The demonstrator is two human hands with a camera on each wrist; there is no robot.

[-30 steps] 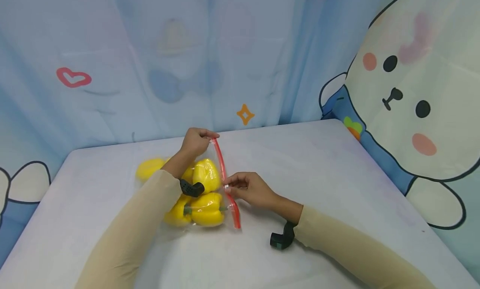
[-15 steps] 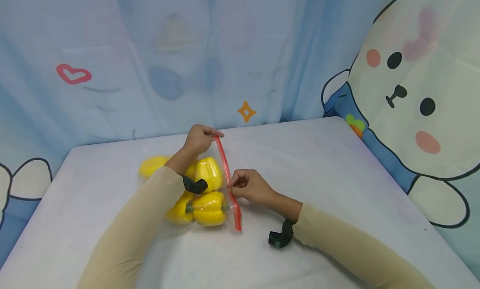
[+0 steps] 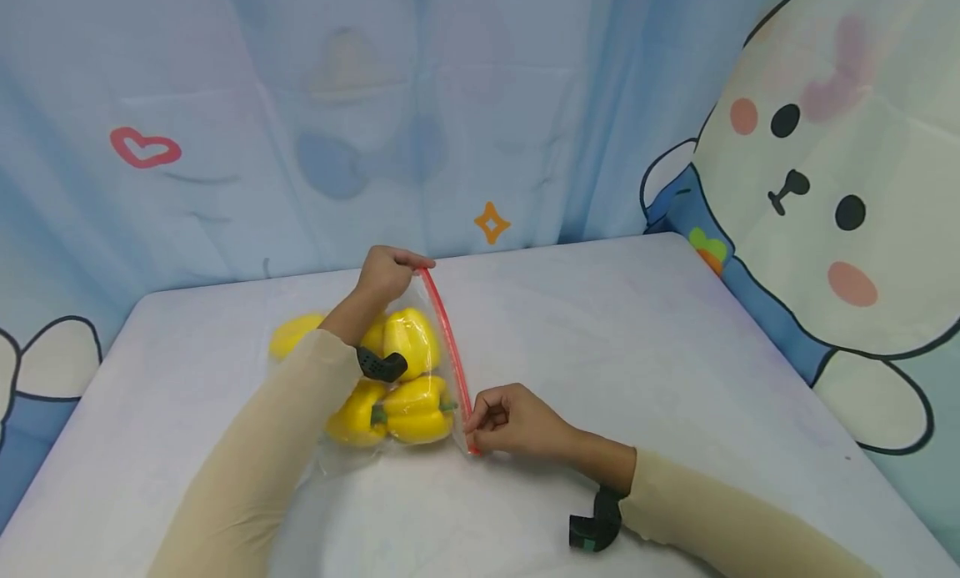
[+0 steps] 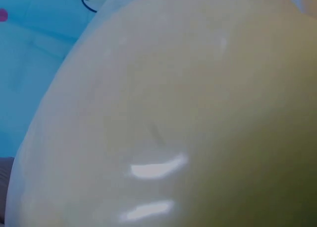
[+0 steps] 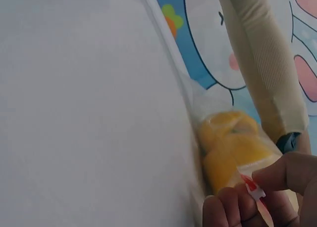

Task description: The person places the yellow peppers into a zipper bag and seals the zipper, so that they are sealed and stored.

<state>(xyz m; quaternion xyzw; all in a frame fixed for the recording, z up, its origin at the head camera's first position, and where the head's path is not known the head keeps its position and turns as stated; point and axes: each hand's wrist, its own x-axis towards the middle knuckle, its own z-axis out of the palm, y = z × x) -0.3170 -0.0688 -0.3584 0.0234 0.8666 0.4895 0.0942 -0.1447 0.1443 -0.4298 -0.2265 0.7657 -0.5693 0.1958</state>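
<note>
A clear zip bag [image 3: 459, 434] with a red closure strip [image 3: 448, 336] lies on the table, holding several yellow bell peppers [image 3: 420, 411]. At the far end of the strip, my left hand [image 3: 385, 276] pinches the bag's corner. My right hand [image 3: 517, 424] is at the near end, thumb and fingers pinching a small white slider [image 5: 256, 191] on the red strip, as the right wrist view shows. Part of the bag and its peppers is hidden under my left forearm. In the left wrist view, a blurred pale yellow pepper [image 4: 148, 103] behind shiny plastic fills most of the picture.
The bag rests on a white-covered table [image 3: 600, 344]. Behind it hangs a light blue curtain [image 3: 465, 128] printed with cartoon figures, reaching down to the table's back edge. A black wrist camera [image 3: 596, 524] hangs below my right wrist, close to the tabletop.
My right hand has slid along the red strip from its middle toward me, to its near end. The strip now looks straighter. My left hand stays at the far corner, shifting only slightly.
</note>
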